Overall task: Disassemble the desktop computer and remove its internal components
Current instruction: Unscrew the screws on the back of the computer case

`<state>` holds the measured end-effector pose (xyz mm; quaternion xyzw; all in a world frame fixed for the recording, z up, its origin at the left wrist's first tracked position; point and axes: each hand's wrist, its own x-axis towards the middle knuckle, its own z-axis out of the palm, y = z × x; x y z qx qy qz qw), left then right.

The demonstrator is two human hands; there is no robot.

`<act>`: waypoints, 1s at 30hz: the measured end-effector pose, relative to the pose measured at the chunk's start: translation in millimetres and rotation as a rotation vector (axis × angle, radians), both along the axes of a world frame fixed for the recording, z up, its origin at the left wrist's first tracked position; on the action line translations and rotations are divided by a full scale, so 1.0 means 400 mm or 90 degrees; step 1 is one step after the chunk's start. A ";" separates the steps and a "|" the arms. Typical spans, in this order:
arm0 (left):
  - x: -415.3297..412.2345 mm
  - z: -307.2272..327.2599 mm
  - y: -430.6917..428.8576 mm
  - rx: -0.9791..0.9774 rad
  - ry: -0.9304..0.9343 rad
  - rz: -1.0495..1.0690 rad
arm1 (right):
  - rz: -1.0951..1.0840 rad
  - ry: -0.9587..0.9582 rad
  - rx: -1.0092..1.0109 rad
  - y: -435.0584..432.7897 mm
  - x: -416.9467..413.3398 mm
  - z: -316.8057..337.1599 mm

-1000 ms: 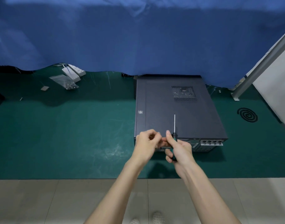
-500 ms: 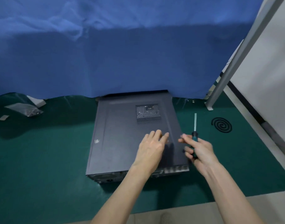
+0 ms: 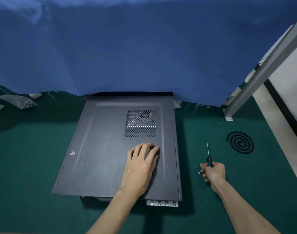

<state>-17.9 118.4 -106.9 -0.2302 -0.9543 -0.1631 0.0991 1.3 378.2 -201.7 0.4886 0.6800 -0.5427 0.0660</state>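
Note:
A dark grey desktop computer case [image 3: 100, 149] lies flat on the green mat, side panel up, with a perforated vent [image 3: 141, 123] near its far right corner. My left hand [image 3: 141, 164] rests palm down on the panel just below the vent, fingers spread. My right hand [image 3: 213, 172] is on the mat to the right of the case and grips the handle of a thin screwdriver [image 3: 208, 155], shaft pointing away from me. Two small screws [image 3: 197, 170] lie on the mat just left of that hand.
A blue curtain [image 3: 127, 48] hangs over the back of the green mat [image 3: 34, 157] and touches the case's far edge. A black spiral coil [image 3: 240, 142] lies at right. A grey metal post [image 3: 255, 76] leans at far right. Plastic bags [image 3: 18, 101] lie far left.
My left hand left the case's rear edge and now lies flat on the panel. My right hand carried the screwdriver out to the mat on the right. The camera moved closer.

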 end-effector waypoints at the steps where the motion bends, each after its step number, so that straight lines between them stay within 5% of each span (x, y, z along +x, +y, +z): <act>1: -0.002 -0.001 0.000 0.000 -0.002 -0.001 | 0.007 -0.009 0.021 -0.001 -0.007 -0.011; 10: 0.027 0.008 -0.011 0.047 0.013 -0.004 | -0.079 0.036 0.092 -0.001 0.003 0.040; 21: 0.248 0.040 -0.246 0.224 -0.041 0.063 | -0.066 0.382 0.001 -0.414 0.075 0.378; 26: 0.308 0.017 -0.385 0.302 -0.300 0.190 | 0.099 0.363 -0.109 -0.682 0.215 0.374; 30: 0.319 0.019 -0.451 0.617 -0.460 0.286 | 0.196 0.283 -0.145 -0.814 0.322 0.320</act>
